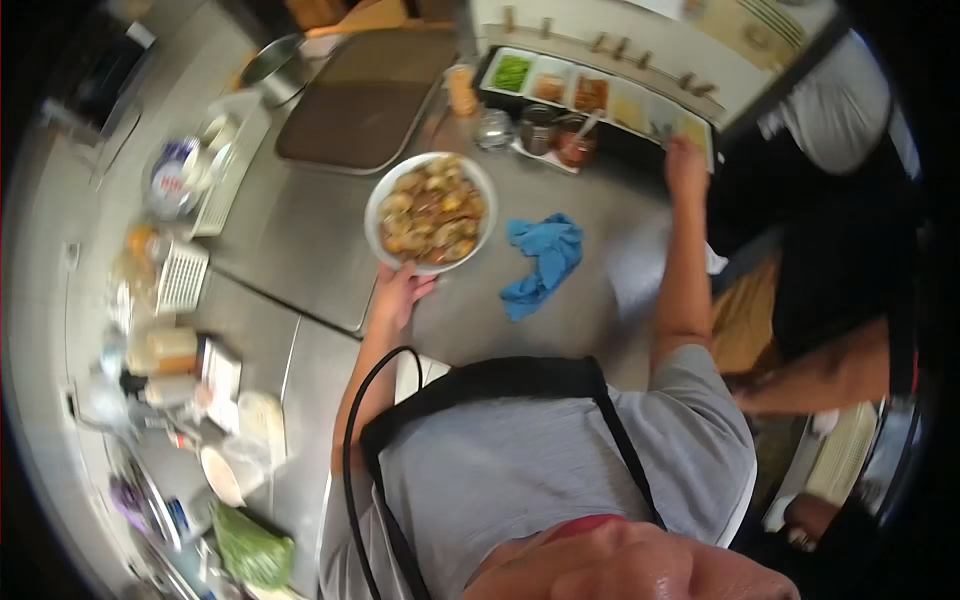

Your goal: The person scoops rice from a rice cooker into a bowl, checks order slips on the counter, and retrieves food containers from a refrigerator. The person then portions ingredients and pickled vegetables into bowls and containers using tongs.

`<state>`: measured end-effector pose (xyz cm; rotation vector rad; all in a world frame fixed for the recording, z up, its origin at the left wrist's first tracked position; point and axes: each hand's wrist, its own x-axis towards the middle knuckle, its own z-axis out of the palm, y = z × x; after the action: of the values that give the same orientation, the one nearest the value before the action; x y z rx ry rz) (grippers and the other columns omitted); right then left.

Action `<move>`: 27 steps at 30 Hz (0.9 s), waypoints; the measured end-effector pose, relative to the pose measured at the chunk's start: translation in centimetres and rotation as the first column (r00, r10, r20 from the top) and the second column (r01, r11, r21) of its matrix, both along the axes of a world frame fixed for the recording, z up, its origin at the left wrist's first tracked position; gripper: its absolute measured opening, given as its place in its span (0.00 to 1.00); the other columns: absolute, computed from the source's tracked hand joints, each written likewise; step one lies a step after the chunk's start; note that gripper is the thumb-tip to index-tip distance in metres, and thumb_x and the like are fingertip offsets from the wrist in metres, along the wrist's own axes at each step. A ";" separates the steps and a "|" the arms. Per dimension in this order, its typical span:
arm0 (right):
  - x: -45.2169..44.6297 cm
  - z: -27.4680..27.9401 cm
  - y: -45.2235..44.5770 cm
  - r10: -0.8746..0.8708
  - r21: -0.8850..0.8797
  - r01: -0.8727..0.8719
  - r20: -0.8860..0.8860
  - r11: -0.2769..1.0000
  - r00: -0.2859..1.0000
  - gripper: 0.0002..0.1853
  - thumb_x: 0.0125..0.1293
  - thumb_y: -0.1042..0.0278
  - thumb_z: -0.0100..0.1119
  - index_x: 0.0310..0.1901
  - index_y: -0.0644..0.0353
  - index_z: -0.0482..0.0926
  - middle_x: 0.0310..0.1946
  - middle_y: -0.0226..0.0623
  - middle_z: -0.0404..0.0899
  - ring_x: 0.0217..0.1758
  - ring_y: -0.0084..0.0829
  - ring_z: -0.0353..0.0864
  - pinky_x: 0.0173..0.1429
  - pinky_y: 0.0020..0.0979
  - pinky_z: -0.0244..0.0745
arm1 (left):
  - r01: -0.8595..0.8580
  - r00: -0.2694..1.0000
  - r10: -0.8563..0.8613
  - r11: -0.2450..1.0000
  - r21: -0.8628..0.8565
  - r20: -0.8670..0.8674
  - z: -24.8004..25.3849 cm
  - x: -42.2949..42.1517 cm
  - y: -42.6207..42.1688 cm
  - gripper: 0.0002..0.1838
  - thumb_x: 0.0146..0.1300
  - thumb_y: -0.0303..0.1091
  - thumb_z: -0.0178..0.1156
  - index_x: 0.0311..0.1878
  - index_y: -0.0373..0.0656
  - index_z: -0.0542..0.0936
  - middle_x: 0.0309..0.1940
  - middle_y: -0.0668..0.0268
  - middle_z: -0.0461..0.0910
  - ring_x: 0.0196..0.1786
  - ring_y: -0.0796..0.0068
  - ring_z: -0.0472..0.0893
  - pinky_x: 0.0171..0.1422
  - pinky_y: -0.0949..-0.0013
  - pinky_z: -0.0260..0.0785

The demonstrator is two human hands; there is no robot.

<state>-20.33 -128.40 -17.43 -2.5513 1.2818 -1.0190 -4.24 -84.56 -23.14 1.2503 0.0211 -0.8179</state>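
A white bowl full of browned, glossy food pieces is held at its near rim by my left hand, with the thumb on the rim side and fingers under it. At the far right my right hand reaches over the end of a row of topping tubs. Its fingers are closed, and I cannot make out what is between them. Close by it, a metal utensil lies in the tubs. Other tubs hold chopped greens and brown-red bits.
A blue cloth lies crumpled on the steel counter. Jars stand before the tubs, and a brown tray lies at the back left. Baskets and containers crowd the left side. Another person's arm is at the right.
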 end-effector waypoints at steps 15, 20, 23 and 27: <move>6.8 -1.4 -11.4 0.198 0.125 -0.155 -0.541 0.980 0.817 0.27 0.56 0.48 0.43 0.48 0.64 0.71 0.45 0.49 0.72 0.50 0.46 0.69 0.53 0.40 0.63 | -0.815 0.513 0.710 0.579 0.015 0.482 4.3 -5.7 22.0 0.20 0.59 0.35 0.48 0.55 0.46 0.60 0.37 0.64 0.73 0.34 0.75 0.76 0.33 0.74 0.67; 7.3 5.1 5.7 0.420 0.157 -0.394 -0.207 0.906 0.884 0.25 0.59 0.53 0.46 0.51 0.64 0.68 0.46 0.46 0.71 0.49 0.42 0.71 0.52 0.35 0.64 | -0.996 -0.009 0.774 0.046 -0.071 0.634 6.0 -11.7 35.9 0.17 0.56 0.30 0.50 0.50 0.42 0.65 0.33 0.67 0.72 0.31 0.82 0.72 0.31 0.79 0.63; 10.1 5.0 15.6 0.718 0.116 -0.709 -0.150 0.696 0.680 0.20 0.61 0.60 0.47 0.50 0.65 0.68 0.46 0.44 0.72 0.49 0.37 0.71 0.52 0.31 0.64 | -0.998 -0.067 0.634 -0.032 -0.060 0.770 5.9 -14.4 43.0 0.16 0.53 0.28 0.52 0.47 0.36 0.68 0.30 0.67 0.71 0.31 0.82 0.69 0.34 0.79 0.63; 10.4 7.1 40.7 0.964 0.242 -0.948 0.114 0.206 0.239 0.14 0.58 0.68 0.51 0.46 0.61 0.72 0.42 0.41 0.73 0.46 0.32 0.72 0.49 0.27 0.67 | -0.998 0.018 0.600 -0.036 0.050 0.799 7.1 -16.8 50.8 0.17 0.53 0.30 0.53 0.47 0.36 0.68 0.28 0.67 0.71 0.30 0.82 0.69 0.34 0.79 0.63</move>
<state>-9.93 -87.66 -10.28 -2.3744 -0.3742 -0.3765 -21.09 -33.81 -16.08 1.7071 0.6672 0.9717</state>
